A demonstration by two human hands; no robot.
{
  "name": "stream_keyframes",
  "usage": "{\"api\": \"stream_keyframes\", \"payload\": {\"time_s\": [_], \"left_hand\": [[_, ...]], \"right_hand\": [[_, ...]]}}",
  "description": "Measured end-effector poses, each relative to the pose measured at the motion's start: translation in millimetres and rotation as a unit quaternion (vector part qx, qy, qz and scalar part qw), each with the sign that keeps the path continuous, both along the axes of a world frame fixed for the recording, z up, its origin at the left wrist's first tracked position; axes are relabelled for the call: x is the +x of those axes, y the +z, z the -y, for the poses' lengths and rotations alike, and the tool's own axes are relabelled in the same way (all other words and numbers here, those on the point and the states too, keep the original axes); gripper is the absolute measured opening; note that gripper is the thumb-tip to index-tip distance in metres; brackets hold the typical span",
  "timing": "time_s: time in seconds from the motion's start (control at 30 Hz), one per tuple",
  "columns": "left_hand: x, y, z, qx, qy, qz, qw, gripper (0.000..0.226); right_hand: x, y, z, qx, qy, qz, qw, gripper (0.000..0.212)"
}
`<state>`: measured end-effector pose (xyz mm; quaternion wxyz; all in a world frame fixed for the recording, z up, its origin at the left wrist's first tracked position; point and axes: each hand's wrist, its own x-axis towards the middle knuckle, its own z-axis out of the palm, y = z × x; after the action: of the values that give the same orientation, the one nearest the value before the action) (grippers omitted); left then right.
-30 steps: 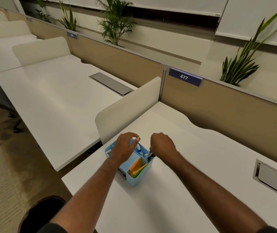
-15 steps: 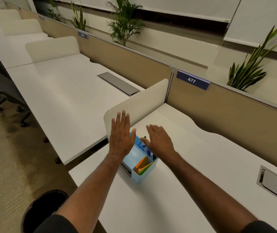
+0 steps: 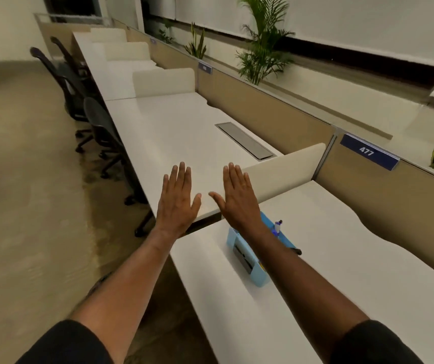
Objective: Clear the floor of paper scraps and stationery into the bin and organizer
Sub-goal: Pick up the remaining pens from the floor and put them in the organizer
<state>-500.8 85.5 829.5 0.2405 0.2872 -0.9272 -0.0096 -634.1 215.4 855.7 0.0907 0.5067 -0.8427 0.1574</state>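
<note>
A light blue desk organizer (image 3: 247, 261) stands on the white desk (image 3: 342, 279) near its left edge, partly hidden under my right forearm. A blue-capped marker (image 3: 278, 227) sticks up from its far side. My left hand (image 3: 177, 200) and my right hand (image 3: 238, 197) are both raised flat, fingers spread, palms down, holding nothing. They hover above and to the left of the organizer, over the gap between the two desks. No bin or paper scraps show on the visible floor.
A cream divider panel (image 3: 284, 173) separates this desk from the neighbouring white desk (image 3: 173, 132). Black office chairs (image 3: 97, 127) line the left side over beige carpet (image 3: 26, 206). A tan partition (image 3: 394, 203) labelled 477 and potted plants (image 3: 263, 48) run along the back.
Both hands left the organizer, opened flat and lifted up and away from it. The view swung left, so the organizer now sits lower right and the bin has dropped out of sight.
</note>
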Motion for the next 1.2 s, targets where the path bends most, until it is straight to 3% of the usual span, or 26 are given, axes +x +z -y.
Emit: {"api": "stream_keyframes", "payload": {"time_s": [0.3,0.63,0.93,1.2], "left_hand": [[155.4,-8.1,46.2,0.012,0.122,0.037,0.992,0.074],[301.6,-51.2,60.6,0.09,0.186,0.026,0.978,0.08],[385.2,-164.4,21.6,0.198,0.193,0.065,0.959,0.082],[421.6,-311.1,-22.7,0.311,0.211,0.098,0.922,0.078]], "right_hand": [[119.2,-10.1,66.8,0.018,0.063,0.01,0.998,0.085],[237.6,-46.1,71.0,0.074,0.102,0.024,0.992,0.082],[319.7,-151.5,45.7,0.149,0.142,0.03,0.978,0.081],[341.8,-305.2,28.4,0.237,0.154,0.069,0.957,0.081]]}}
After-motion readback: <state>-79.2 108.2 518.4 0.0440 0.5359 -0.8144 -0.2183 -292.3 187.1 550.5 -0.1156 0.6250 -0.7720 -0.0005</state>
